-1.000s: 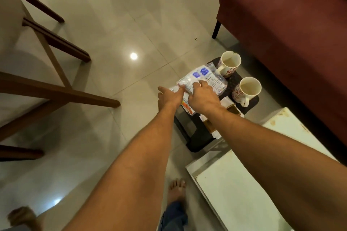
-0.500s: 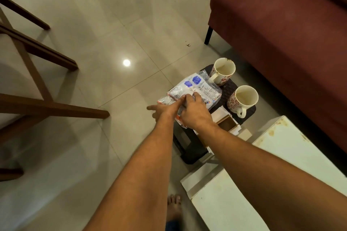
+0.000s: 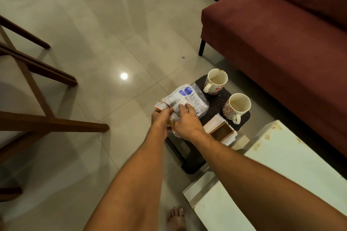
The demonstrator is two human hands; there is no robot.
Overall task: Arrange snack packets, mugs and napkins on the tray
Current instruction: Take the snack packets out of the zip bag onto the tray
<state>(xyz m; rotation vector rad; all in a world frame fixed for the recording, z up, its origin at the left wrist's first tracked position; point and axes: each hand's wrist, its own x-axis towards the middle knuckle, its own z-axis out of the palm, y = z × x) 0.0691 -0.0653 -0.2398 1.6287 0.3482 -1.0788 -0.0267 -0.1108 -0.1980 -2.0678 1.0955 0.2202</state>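
The left hand (image 3: 161, 118) is curled, pinching the near edge of the crinkly snack packets (image 3: 185, 99). Just to its right, the right hand (image 3: 185, 120) lies flat and spread on the same glossy plastic, pressing rather than gripping. The packets rest on the left part of a dark woven-textured tray (image 3: 219, 103). Right of the hands lie white folded napkins (image 3: 214, 124) beside a small brown box (image 3: 222, 131). Beyond and right stand two round ceramic mugs (image 3: 216, 81) with red flower print, near a plush maroon sofa (image 3: 281, 43)
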